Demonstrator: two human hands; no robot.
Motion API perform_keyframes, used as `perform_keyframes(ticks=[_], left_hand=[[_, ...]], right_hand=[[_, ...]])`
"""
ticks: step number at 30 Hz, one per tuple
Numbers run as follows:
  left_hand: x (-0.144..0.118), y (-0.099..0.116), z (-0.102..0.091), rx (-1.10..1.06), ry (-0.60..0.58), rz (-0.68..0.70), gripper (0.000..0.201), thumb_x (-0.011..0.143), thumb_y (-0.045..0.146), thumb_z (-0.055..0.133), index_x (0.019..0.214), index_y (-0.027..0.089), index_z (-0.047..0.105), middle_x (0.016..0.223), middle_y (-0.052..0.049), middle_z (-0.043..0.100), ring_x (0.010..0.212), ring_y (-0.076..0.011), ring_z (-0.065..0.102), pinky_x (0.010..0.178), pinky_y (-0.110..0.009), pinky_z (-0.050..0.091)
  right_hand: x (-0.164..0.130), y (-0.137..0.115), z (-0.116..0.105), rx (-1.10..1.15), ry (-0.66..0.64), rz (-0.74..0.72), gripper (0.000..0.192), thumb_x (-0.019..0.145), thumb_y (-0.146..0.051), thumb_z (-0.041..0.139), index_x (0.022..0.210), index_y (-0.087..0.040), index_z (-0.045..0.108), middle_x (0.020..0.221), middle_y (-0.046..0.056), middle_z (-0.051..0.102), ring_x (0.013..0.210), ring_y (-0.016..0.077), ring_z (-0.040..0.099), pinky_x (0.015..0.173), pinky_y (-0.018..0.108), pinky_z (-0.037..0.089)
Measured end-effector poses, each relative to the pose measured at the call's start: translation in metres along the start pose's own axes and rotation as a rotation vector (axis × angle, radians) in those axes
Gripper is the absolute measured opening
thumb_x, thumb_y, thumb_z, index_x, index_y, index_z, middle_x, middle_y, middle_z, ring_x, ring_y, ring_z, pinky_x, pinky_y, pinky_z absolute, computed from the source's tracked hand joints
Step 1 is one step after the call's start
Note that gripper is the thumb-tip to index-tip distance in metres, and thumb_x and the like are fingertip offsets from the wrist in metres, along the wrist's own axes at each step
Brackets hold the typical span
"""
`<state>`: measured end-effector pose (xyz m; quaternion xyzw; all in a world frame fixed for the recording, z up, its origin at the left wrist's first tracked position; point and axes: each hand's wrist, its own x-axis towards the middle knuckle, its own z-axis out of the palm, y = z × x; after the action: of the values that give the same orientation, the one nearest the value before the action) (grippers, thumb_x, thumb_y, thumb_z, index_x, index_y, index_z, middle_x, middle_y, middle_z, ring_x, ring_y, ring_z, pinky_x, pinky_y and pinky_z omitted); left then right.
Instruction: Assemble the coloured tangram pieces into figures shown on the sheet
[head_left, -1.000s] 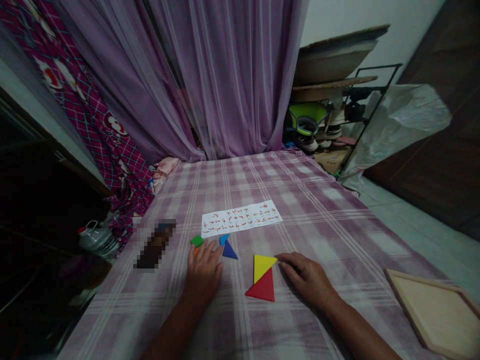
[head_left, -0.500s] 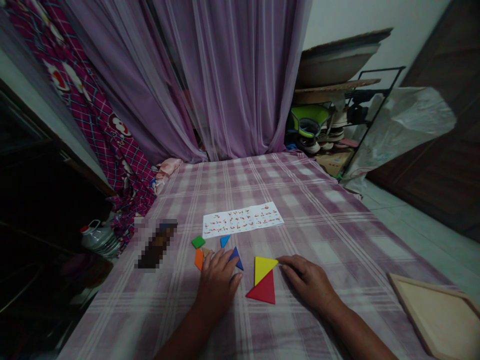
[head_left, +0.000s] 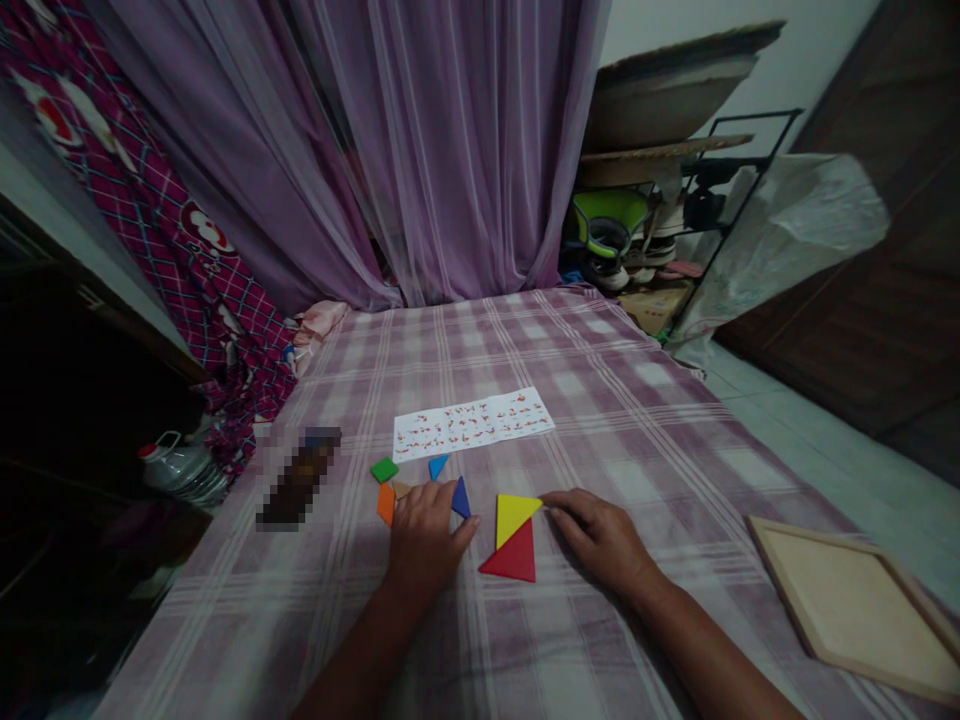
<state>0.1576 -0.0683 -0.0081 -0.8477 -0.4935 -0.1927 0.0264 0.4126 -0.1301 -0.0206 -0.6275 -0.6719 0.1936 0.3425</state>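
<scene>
Purple-and-white checked cloth spreads beneath all our pieces. On our right lies a shallow wooden tray, and ahead of us a printed sheet lies flat, both where they were. Our left hand has slid rightward over the past second, fingers bent down and thumb spread; our right hand has stayed put, loosely curled. The red triangle and yellow triangle touch along their slanted edges as before, the yellow one's right corner at our right fingertip; we cannot tell whether it is pinched. The dark blue triangle has shifted nearer the yellow one, our left fingers at its left side; whether they grip it, we cannot tell. An orange piece, mostly hidden earlier, now shows beside them. The green piece and light blue triangle have kept their places, and a tan piece has come into sight, partly covered.
</scene>
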Motion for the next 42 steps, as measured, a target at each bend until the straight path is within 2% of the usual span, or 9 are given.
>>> perform_keyframes(ticks=[5, 9, 20, 30, 35, 42], left_hand=[[-0.003, 0.0, -0.005, -0.06, -0.077, -0.008, 0.044, 0.083, 0.036, 0.068, 0.124, 0.02, 0.06, 0.117, -0.01, 0.068, 0.106, -0.0296, 0.061, 0.093, -0.046, 0.046], [-0.005, 0.003, -0.007, -0.116, -0.121, -0.016, 0.042, 0.083, 0.032, 0.067, 0.123, 0.02, 0.061, 0.12, -0.009, 0.068, 0.112, -0.0286, 0.06, 0.096, -0.045, 0.045], [-0.007, 0.006, -0.002, -0.142, -0.088, -0.036, 0.043, 0.082, 0.029, 0.068, 0.123, 0.019, 0.061, 0.114, -0.009, 0.067, 0.107, -0.0276, 0.06, 0.093, -0.043, 0.047], [-0.008, 0.011, -0.01, -0.177, -0.157, -0.029, 0.041, 0.08, 0.025, 0.067, 0.121, 0.021, 0.063, 0.117, -0.009, 0.068, 0.11, -0.0286, 0.06, 0.096, -0.046, 0.045], [-0.008, 0.013, -0.015, -0.207, -0.21, -0.026, 0.039, 0.084, 0.025, 0.064, 0.123, 0.023, 0.063, 0.115, -0.008, 0.068, 0.109, -0.0264, 0.059, 0.096, -0.044, 0.045], [-0.006, 0.012, -0.013, -0.214, -0.203, -0.023, 0.035, 0.089, 0.024, 0.055, 0.124, 0.023, 0.062, 0.114, -0.008, 0.067, 0.109, -0.0254, 0.058, 0.096, -0.044, 0.043]], right_hand=[[0.0, -0.002, -0.001, 0.001, 0.003, -0.002, 0.031, 0.09, -0.032, 0.045, 0.101, -0.023, 0.072, 0.093, 0.006, 0.075, 0.086, 0.022, 0.07, 0.076, 0.035, 0.055], [0.0, -0.002, -0.001, -0.001, -0.002, -0.009, 0.031, 0.091, -0.032, 0.044, 0.102, -0.023, 0.072, 0.094, 0.006, 0.075, 0.086, 0.0216, 0.07, 0.076, 0.034, 0.054], [0.001, 0.001, 0.002, 0.01, 0.021, -0.031, 0.032, 0.091, -0.033, 0.043, 0.102, -0.023, 0.072, 0.094, 0.007, 0.075, 0.086, 0.0214, 0.072, 0.076, 0.034, 0.056], [0.0, 0.001, 0.002, -0.003, 0.014, -0.034, 0.032, 0.091, -0.032, 0.043, 0.101, -0.022, 0.072, 0.095, 0.006, 0.075, 0.087, 0.0211, 0.072, 0.076, 0.033, 0.056], [0.0, 0.0, 0.001, -0.012, 0.021, -0.035, 0.031, 0.09, -0.032, 0.044, 0.101, -0.022, 0.072, 0.093, 0.006, 0.075, 0.085, 0.0212, 0.071, 0.075, 0.033, 0.056], [0.0, -0.002, 0.0, -0.009, 0.019, -0.016, 0.031, 0.09, -0.031, 0.044, 0.101, -0.022, 0.072, 0.093, 0.006, 0.075, 0.086, 0.0215, 0.07, 0.076, 0.034, 0.055]])
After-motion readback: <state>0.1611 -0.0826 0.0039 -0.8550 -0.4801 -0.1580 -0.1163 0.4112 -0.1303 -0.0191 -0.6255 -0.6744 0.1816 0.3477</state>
